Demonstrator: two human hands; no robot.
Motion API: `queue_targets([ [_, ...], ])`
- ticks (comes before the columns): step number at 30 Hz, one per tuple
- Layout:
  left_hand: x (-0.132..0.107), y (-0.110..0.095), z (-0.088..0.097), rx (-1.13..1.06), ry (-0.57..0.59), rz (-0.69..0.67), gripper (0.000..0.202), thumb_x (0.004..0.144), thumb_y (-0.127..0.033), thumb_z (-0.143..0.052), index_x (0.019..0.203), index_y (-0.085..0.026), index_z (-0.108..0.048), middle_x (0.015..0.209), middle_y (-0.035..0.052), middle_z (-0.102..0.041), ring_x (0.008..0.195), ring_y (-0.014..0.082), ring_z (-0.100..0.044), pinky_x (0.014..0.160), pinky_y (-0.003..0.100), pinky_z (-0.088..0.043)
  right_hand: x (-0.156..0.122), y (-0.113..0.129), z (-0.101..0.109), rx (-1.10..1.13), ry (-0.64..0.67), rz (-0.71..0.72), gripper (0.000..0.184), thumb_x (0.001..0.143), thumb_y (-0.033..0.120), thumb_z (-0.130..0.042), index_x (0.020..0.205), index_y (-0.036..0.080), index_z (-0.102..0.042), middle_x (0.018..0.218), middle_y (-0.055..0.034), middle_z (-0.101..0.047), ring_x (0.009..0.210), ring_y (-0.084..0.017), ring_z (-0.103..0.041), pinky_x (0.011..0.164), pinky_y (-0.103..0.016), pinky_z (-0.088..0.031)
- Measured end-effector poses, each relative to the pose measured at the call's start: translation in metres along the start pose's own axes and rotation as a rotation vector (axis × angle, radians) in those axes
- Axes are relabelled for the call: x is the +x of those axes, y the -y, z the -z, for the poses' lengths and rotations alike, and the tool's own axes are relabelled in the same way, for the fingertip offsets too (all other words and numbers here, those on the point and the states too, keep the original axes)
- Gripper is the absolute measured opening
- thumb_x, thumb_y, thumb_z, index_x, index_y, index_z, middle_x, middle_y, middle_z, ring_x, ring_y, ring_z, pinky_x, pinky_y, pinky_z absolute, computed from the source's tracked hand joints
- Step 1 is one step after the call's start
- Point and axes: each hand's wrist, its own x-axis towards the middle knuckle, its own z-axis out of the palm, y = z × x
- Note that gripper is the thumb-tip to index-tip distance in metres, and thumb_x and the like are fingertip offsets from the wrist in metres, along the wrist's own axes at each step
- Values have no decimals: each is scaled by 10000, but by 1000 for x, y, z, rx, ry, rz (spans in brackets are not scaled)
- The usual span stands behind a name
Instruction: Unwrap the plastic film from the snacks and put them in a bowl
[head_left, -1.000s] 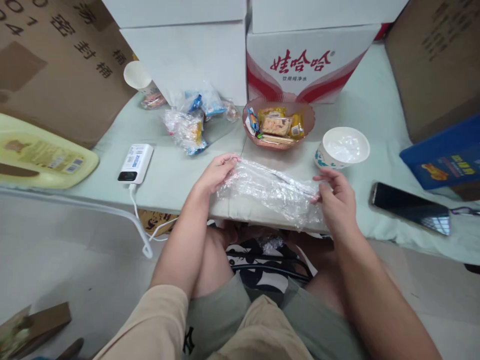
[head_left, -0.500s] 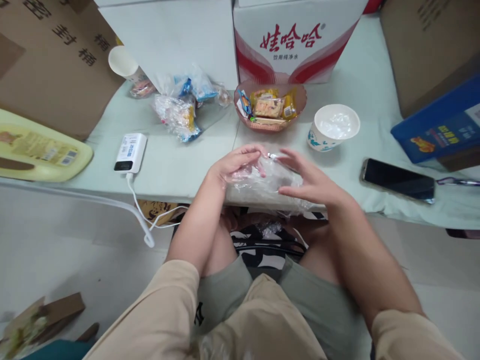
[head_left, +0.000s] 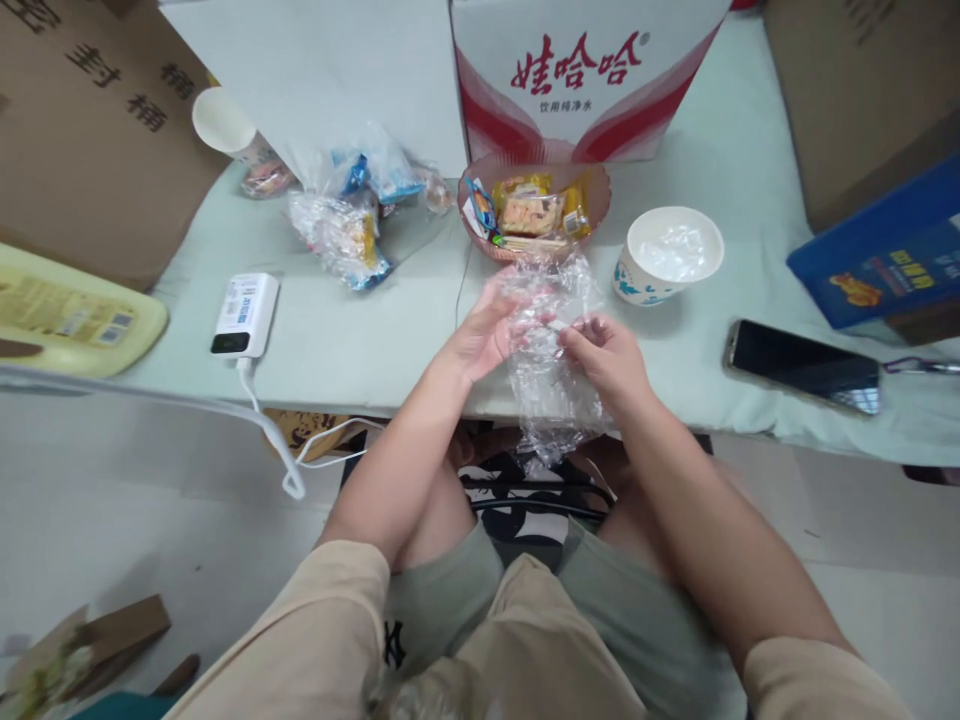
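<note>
A crinkled clear plastic bag [head_left: 551, 390] hangs between my hands, its lower end draping over the table's front edge. My left hand [head_left: 487, 330] holds its left side, with the fingers partly covered by the film. On the other side, my right hand [head_left: 607, 360] pinches the plastic between thumb and fingertips, near a small whitish bit. Just behind the bag stands a pink glass bowl [head_left: 469, 185] of wrapped snacks [head_left: 531, 213]. To the right of it is a paper cup [head_left: 634, 275] with clear plastic inside.
Plastic packets [head_left: 341, 235] lie at the back left, near another paper cup [head_left: 223, 122]. A white power bank [head_left: 251, 305] with a cable and a yellow jug [head_left: 82, 315] are leftward. A phone [head_left: 802, 365] and a blue box [head_left: 877, 250] sit right. Cartons [head_left: 577, 80] line the back.
My right hand has closed from spread fingers to a pinch on the plastic. The bag has been lifted and stretched out lengthwise. My left hand has moved slightly right.
</note>
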Motion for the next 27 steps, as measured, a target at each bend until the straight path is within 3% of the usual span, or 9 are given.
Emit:
queue_targets([
  [3,-1,-7,8,97,-97,-140,1048,687,-258,-875,1534,-419,-281,1407,69,-626,1193,301,-690,822,320,-586,-2,1,4,39,123,-50,470,598,584,-875,761,205,-650,727,-2,-699,699,-156,-674,700,-307,-559],
  [5,-4,-12,15,132,-98,-177,1104,665,-232,-886,1550,-437,-258,1378,61,-644,1214,310,-681,813,302,-581,-5,5,8,49,233,-69,480,623,620,-853,802,196,-717,841,-44,-755,782,-186,-721,757,-332,-579],
  [7,-5,-14,21,146,-62,-145,1100,649,-245,-891,1548,-423,-283,1309,58,-689,1190,303,-694,819,308,-578,-7,8,10,20,297,-88,488,637,632,-839,831,192,-756,885,-65,-778,757,-189,-733,698,-310,-573],
  [11,-2,-5,25,76,30,47,719,659,-439,-871,1292,-231,-604,1165,110,-756,1114,276,-720,899,354,-569,-4,6,7,-11,185,-109,475,632,618,-835,805,184,-747,806,-53,-772,559,-127,-668,531,-245,-516],
  [14,-1,1,21,160,98,154,540,640,-425,-884,1068,-166,-680,1070,116,-779,961,232,-750,848,330,-575,0,1,4,5,63,-96,455,673,609,-800,834,190,-725,761,-36,-755,539,-131,-666,501,-239,-513],
  [17,-5,-1,20,435,29,99,416,745,-359,-816,1080,-170,-657,728,19,-748,605,147,-693,591,247,-520,2,-2,8,-32,107,-70,429,733,563,-768,956,200,-729,718,-20,-737,538,-149,-679,494,-248,-518],
  [20,-10,-7,25,645,-52,2,336,806,-376,-749,1037,-160,-637,461,-58,-582,379,118,-540,426,213,-401,4,-3,13,-25,165,-79,420,739,497,-783,1041,211,-727,695,-8,-725,543,-149,-686,482,-233,-497],
  [23,-17,-15,28,596,-51,-78,423,753,-389,-780,1079,-171,-620,472,-61,-599,372,125,-550,409,210,-407,4,-2,16,75,152,-101,429,740,450,-788,1104,236,-709,714,4,-728,542,-133,-670,496,-232,-505],
  [27,-30,-21,30,381,-12,-69,460,702,-422,-798,1070,-195,-640,571,-37,-675,431,143,-619,437,223,-463,-1,0,16,207,209,23,464,795,428,-727,1240,313,-664,836,14,-743,511,-104,-600,470,-243,-479],
])
